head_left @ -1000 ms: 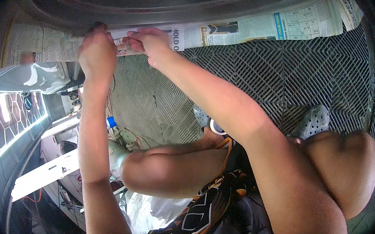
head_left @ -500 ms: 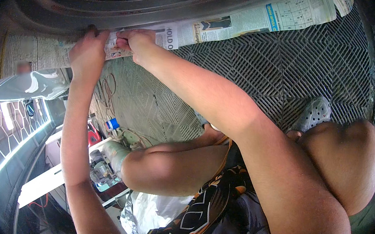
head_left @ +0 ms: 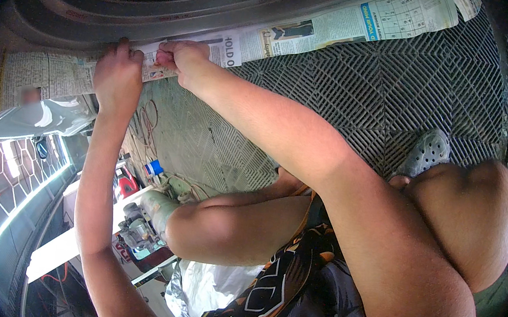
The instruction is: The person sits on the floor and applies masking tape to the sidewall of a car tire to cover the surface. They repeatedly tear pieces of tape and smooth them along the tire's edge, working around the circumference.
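Note:
A long strip of newspaper (head_left: 335, 36) runs along the lower edge of a dark, curved vehicle panel (head_left: 175, 23) at the top of the view. My left hand (head_left: 118, 76) is at the paper's upper edge, its fingers bent and closed where paper meets panel. Just to its right, my right hand (head_left: 185, 60) has its fingers curled together against the same edge. Both hands seem to grip or press the newspaper. Their fingertips are partly hidden, so I cannot make out any tape between them.
Dark grated floor tiles (head_left: 342, 87) lie below the paper. My bent knees and a grey perforated clog (head_left: 431, 149) are close by. To the left are a white bench (head_left: 58, 252), a power tool (head_left: 138, 227), a red hose (head_left: 146, 123) and crumpled silver sheeting (head_left: 209, 290).
My left hand's fingers have shifted slightly along the newspaper's upper edge and curled a little more. The right hand is almost where it was.

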`<state>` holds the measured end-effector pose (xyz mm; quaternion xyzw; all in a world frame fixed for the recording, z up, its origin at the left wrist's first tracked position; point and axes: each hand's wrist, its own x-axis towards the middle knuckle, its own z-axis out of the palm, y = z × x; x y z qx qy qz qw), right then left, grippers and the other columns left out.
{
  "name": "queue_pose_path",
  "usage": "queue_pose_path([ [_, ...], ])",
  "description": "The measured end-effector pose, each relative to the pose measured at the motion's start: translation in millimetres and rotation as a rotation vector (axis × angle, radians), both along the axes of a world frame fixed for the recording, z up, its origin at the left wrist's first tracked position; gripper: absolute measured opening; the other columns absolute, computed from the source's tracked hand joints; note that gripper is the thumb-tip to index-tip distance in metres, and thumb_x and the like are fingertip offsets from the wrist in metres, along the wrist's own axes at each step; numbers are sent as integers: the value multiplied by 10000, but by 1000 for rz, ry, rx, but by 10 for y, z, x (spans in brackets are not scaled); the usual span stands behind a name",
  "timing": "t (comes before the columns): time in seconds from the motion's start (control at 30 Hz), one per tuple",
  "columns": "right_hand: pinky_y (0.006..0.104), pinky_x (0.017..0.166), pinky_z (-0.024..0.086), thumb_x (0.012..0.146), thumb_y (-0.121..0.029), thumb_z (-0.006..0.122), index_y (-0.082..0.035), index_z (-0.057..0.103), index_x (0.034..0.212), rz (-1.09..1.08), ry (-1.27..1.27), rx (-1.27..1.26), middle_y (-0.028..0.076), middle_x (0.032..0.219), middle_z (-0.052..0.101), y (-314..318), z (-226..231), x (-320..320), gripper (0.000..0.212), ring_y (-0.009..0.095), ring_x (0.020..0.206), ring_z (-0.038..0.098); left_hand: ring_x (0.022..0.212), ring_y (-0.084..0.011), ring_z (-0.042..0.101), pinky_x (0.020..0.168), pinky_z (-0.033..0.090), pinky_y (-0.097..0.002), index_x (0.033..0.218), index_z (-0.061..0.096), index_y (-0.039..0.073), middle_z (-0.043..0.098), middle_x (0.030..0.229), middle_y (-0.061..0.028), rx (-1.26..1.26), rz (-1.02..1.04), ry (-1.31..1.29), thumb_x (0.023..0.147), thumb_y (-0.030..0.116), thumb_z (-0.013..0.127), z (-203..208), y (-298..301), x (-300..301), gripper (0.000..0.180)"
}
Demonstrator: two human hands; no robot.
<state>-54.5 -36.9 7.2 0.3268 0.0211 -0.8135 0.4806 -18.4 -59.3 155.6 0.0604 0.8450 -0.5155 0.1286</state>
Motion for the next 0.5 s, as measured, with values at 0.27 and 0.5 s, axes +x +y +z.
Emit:
queue_pose_path([
  [0.27, 293, 523, 632, 881, 74, 691, 71, 704, 907, 41, -12, -33, 177, 845, 723, -61, -12, 11, 29, 235, 662, 715, 923, -286, 663, 734, 563, -419, 844, 711, 81, 671, 1143, -103, 27, -176, 34, 790, 143, 662, -74, -90, 33, 96],
  [0.5, 282, 510, 629, 891, 65, 686, 75, 708, 899, 57, -54, -47, 175, 835, 724, -117, -51, -20, 25, 225, 641, 709, 943, -283, 646, 760, 551, -412, 869, 724, 83, 676, 1145, -100, 52, -199, 93, 779, 142, 662, -99, -79, 38, 124],
])
